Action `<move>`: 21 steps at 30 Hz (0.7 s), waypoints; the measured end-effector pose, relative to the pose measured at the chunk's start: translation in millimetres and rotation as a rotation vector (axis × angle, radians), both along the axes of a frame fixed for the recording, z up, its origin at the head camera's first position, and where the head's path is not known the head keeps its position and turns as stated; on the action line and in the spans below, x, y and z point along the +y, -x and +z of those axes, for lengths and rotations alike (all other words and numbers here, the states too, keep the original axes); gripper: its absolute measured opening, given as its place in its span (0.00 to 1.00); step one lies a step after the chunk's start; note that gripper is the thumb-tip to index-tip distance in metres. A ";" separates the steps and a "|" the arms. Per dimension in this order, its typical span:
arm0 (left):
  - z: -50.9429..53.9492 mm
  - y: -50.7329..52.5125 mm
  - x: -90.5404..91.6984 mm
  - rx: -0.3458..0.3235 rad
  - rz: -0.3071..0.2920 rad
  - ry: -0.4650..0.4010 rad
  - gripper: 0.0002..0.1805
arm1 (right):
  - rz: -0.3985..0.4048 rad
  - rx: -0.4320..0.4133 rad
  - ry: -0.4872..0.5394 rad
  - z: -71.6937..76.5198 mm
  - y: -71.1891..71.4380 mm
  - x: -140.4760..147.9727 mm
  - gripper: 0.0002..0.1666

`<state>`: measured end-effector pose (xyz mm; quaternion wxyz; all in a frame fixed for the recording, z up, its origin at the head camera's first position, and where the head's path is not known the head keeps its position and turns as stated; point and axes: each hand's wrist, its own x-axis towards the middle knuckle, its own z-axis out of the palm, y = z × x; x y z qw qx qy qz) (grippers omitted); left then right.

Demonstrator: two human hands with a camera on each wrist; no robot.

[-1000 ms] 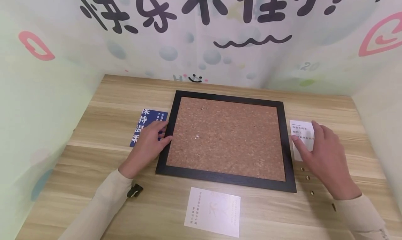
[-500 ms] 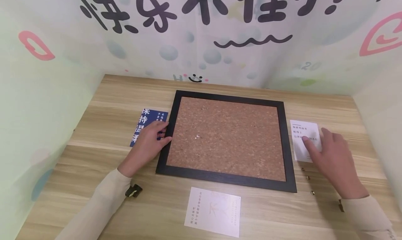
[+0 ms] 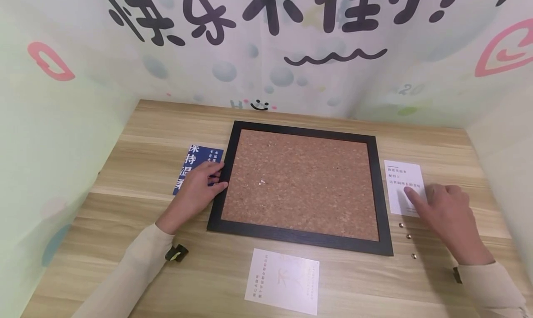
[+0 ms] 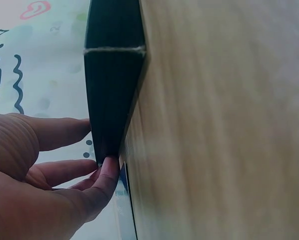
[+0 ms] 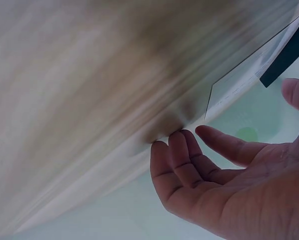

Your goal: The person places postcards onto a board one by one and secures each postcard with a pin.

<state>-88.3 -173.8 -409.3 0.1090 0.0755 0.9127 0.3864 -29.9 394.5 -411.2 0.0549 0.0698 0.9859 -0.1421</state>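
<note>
A cork board (image 3: 300, 183) in a black frame lies flat on the table. My left hand (image 3: 195, 188) rests at the frame's left edge; its thumb and fingertips (image 4: 109, 162) touch the black rim (image 4: 112, 95), loosely bent. Partly hidden under that hand is a blue card (image 3: 193, 163) with white characters. Right of the board lies a white printed card (image 3: 401, 177). My right hand (image 3: 451, 221) is at the card's right edge, thumb over its lower part, fingers loosely bent and holding nothing. In the right wrist view its fingertips (image 5: 159, 147) are close to the tabletop.
Several small metallic pins, one a gold pin (image 3: 408, 236), sit below the white card. Another pale card (image 3: 283, 281) lies in front of the board. A printed backdrop (image 3: 266, 72) stands behind the wooden table (image 3: 145, 133), with pale walls at both sides.
My right hand has moved right and toward me, away from the frame's right edge, uncovering more of the white card. The left hand and the board have stayed in place.
</note>
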 end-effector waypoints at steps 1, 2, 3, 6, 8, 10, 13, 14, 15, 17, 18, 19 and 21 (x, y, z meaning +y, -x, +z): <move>-0.2 0.0 0.1 -0.001 0.001 0.000 0.30 | -0.006 -0.009 0.000 0.2 -0.2 0.0 0.49; -0.5 0.0 -0.1 -0.002 0.000 0.001 0.30 | -0.010 -0.015 -0.001 0.4 -0.3 -0.2 0.50; -0.5 -0.1 0.0 -0.003 0.000 0.001 0.30 | -0.012 -0.017 -0.003 0.4 -0.4 -0.4 0.50; -0.8 0.0 -0.1 -0.003 0.002 0.002 0.30 | -0.015 -0.014 -0.009 0.5 -0.5 -1.4 0.52; -1.5 0.2 -0.6 -0.002 0.002 0.006 0.30 | -0.016 -0.006 -0.012 0.2 -0.7 -2.7 0.52; -2.2 0.3 -1.0 -0.004 0.004 0.007 0.30 | -0.021 -0.003 -0.011 -0.1 -0.7 -4.2 0.53; -3.0 0.6 -1.1 -0.004 0.006 0.007 0.30 | -0.029 -0.004 -0.010 -0.8 -1.8 -6.4 0.55; -3.0 0.6 -1.0 -0.004 0.005 0.006 0.30 | -0.030 -0.004 -0.010 -0.9 -2.4 -6.8 0.56; -3.2 0.7 -0.8 -0.004 0.004 0.006 0.30 | -0.031 0.000 -0.011 -1.0 -3.2 -7.0 0.56; -3.6 0.9 -0.5 -0.005 0.001 0.004 0.30 | -0.032 -0.002 -0.017 -0.9 -5.5 -6.8 0.55; -3.7 0.9 -0.4 -0.006 0.000 0.004 0.30 | -0.032 -0.004 -0.022 -0.6 -6.8 -6.7 0.55; -3.6 0.9 -0.4 -0.007 -0.002 0.006 0.30 | -0.034 -0.010 -0.024 -0.2 -8.1 -6.6 0.55; -3.2 0.8 -0.9 -0.007 -0.003 0.011 0.30 | -0.041 -0.021 -0.028 0.3 -10.6 -7.2 0.55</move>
